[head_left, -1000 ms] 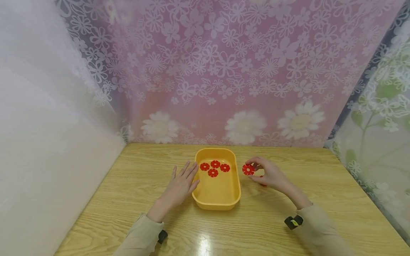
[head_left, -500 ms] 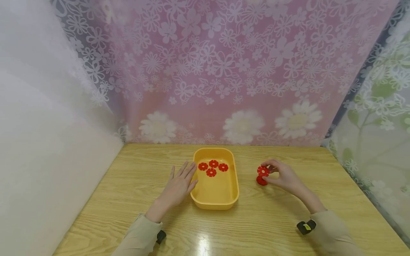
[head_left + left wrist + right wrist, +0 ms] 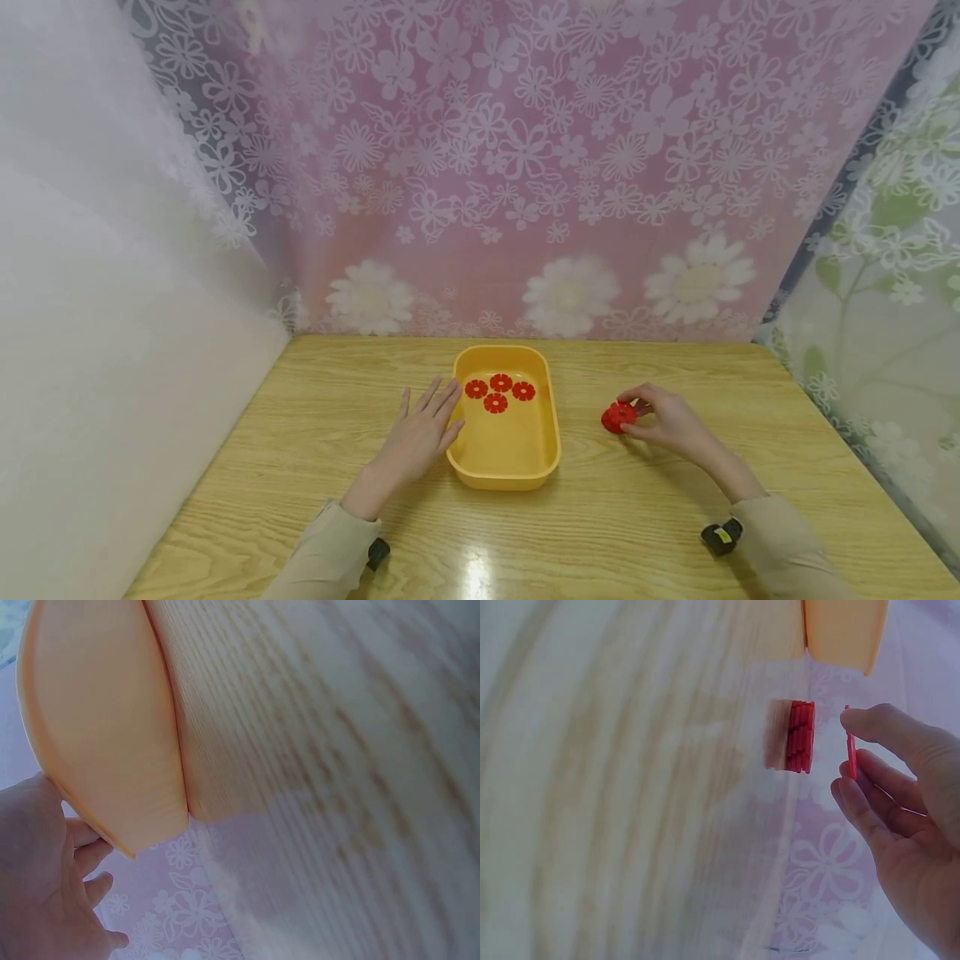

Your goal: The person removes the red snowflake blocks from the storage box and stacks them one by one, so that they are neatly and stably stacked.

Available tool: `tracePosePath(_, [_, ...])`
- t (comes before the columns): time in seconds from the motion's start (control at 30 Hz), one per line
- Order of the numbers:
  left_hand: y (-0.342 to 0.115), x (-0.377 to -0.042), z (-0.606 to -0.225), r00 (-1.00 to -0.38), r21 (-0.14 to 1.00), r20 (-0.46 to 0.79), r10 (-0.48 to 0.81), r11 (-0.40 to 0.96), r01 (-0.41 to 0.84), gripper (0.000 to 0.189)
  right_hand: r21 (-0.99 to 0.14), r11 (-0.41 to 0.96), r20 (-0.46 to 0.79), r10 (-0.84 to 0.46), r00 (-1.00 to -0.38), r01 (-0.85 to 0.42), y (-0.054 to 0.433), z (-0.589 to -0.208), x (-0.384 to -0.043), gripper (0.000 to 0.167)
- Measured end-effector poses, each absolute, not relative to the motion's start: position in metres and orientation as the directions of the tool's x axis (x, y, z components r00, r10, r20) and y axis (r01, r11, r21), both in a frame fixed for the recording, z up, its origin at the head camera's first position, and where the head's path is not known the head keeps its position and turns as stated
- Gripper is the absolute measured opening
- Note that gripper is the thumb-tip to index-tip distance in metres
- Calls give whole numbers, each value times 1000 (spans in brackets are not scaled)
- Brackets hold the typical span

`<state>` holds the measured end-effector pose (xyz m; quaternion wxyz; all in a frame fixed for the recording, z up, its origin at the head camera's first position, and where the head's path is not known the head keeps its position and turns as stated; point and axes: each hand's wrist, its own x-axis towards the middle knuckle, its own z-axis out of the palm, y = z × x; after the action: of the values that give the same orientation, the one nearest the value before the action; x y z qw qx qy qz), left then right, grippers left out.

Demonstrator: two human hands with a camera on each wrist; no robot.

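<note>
My right hand (image 3: 667, 425) pinches a thin red notched disc (image 3: 850, 750) by its edges, between thumb and fingers. Below that disc a short stack of similar red discs (image 3: 801, 736) stands on the table; the right wrist view shows a gap between the two, while in the head view they overlap. My left hand (image 3: 416, 433) lies with straight, spread fingers against the left rim of a yellow tray (image 3: 502, 482). Inside the tray, toward its far end, several flower-like red discs (image 3: 496, 403) lie flat and close together.
The wood-grain table (image 3: 622, 525) runs back to a pink flowered curtain (image 3: 480, 192). A pale wall covering (image 3: 135, 333) borders the left, and a leafy printed one (image 3: 885, 350) borders the right. The tray stands left of the disc stack.
Holding its disc, my right hand has moved right, away from the tray's right side, to above the red stack, then lowered. My left hand and the discs in the tray stay put.
</note>
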<state>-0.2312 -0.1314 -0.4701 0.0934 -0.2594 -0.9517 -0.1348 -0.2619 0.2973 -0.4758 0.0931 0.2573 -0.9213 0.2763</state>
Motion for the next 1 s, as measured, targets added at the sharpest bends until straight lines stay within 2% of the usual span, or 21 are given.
tracePosePath(1.0, [-131, -231, -471, -854, 202, 238, 462, 837, 509, 60, -394, 760, 236, -461, -856, -517, 296, -482, -268, 34])
